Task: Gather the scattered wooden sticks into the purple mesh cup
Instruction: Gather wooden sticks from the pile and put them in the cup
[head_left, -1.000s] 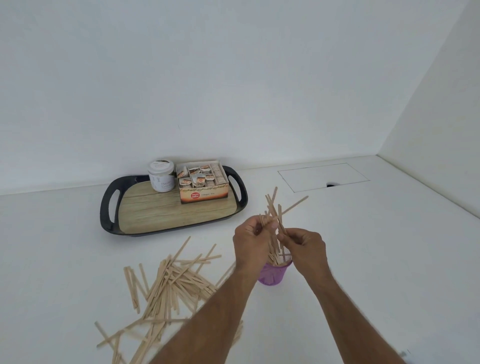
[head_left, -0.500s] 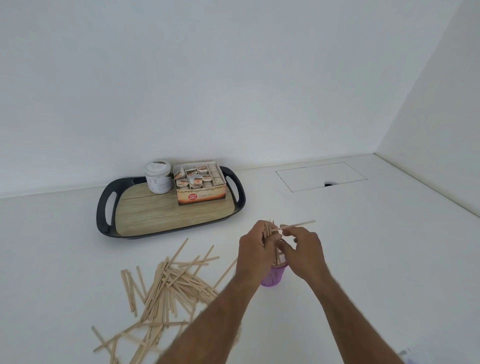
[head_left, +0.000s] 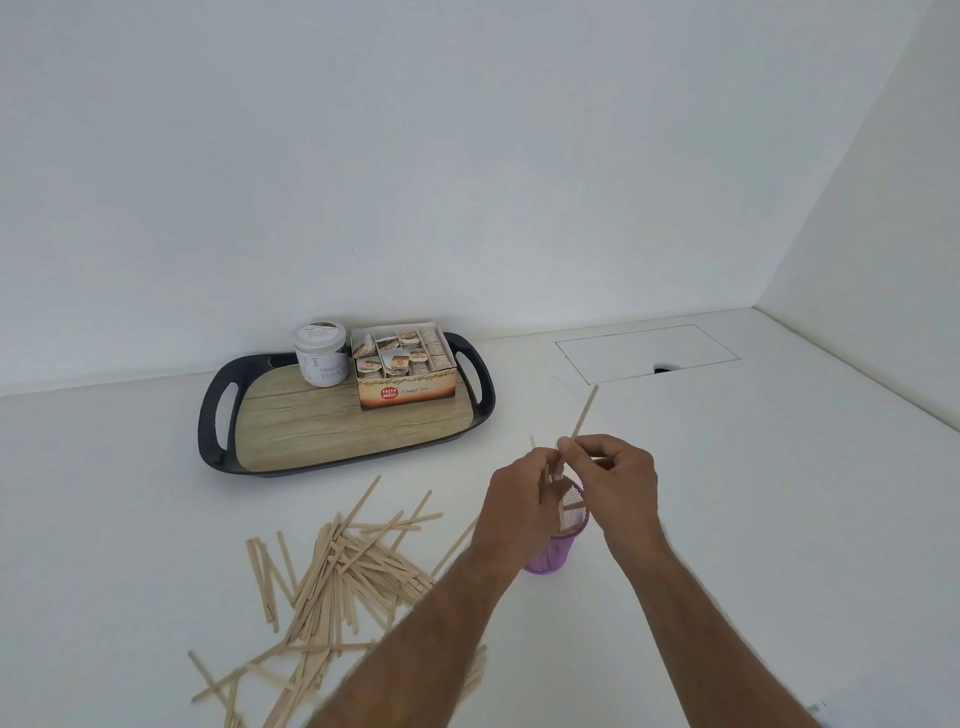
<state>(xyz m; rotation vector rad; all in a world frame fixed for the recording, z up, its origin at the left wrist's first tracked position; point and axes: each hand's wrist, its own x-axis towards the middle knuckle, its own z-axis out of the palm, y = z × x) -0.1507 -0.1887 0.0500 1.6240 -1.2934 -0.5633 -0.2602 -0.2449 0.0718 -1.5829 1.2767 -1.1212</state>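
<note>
The purple mesh cup (head_left: 558, 552) stands on the white table, partly hidden behind my two hands. My left hand (head_left: 519, 506) grips a few wooden sticks that reach down into the cup. My right hand (head_left: 615, 480) pinches a single stick (head_left: 584, 413) that points up and away above the cup. A large heap of scattered wooden sticks (head_left: 332, 577) lies on the table to the left of the cup, partly covered by my left forearm.
A black tray with a wood-pattern base (head_left: 311, 431) sits at the back left, carrying a white jar (head_left: 321, 354) and an open tea-bag box (head_left: 405, 371). A rectangular hatch outline (head_left: 647, 351) marks the table at the back right. Walls close the corner.
The bundle of sticks has gone down into the cup. My right hand has lifted a single stick, which now points steeply upward instead of lying nearly level.
</note>
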